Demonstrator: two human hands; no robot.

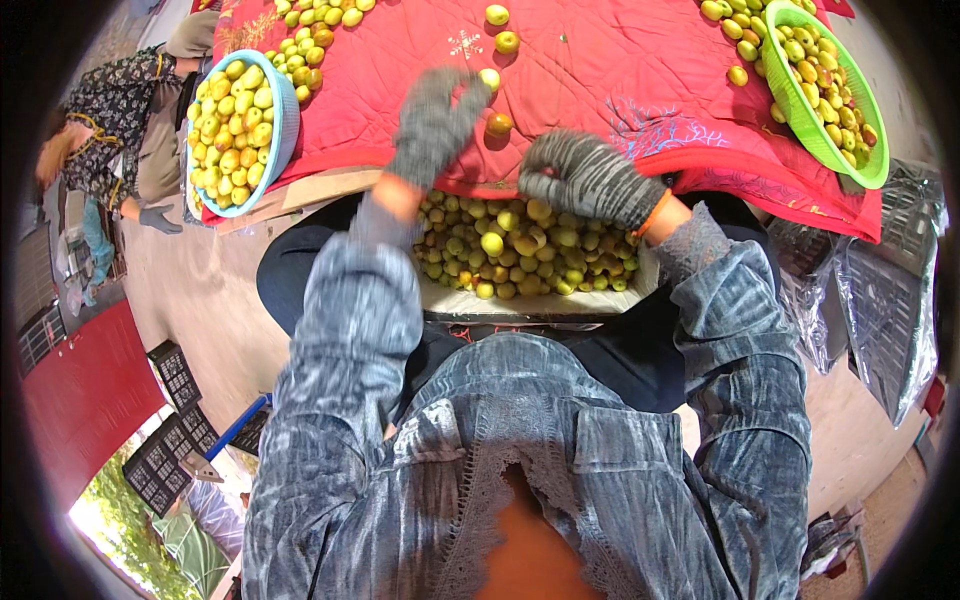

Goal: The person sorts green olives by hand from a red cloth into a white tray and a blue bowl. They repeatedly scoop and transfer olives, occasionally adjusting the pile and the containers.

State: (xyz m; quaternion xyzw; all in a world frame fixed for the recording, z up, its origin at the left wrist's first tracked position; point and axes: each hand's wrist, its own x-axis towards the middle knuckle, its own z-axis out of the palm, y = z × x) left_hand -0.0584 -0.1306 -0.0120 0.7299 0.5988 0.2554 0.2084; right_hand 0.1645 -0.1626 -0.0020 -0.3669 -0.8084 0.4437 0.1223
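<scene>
My left hand (pixel 439 124), in a grey knit glove, is blurred over the red quilted cloth (pixel 555 90). Its fingertips are beside a pale green jujube (pixel 489 79); whether they grip it is unclear. A browner jujube (pixel 498 124) lies on the cloth between my hands. My right hand (pixel 589 180), in a grey striped glove, is curled above the cloth's near edge, and its palm side is hidden. Below my hands a lined crate (pixel 525 302) is filled with green and yellowish jujubes (pixel 517 244). Two more loose jujubes (pixel 507 42) lie farther up the cloth.
A blue basket (pixel 283 124) full of jujubes stands at the left, a tilted green basket (pixel 784 97) at the right. Jujube piles (pixel 307 56) lie beside both. Another person (pixel 120 127) in gloves is at the left. Plastic-wrapped black crates (pixel 892 292) stand at the right.
</scene>
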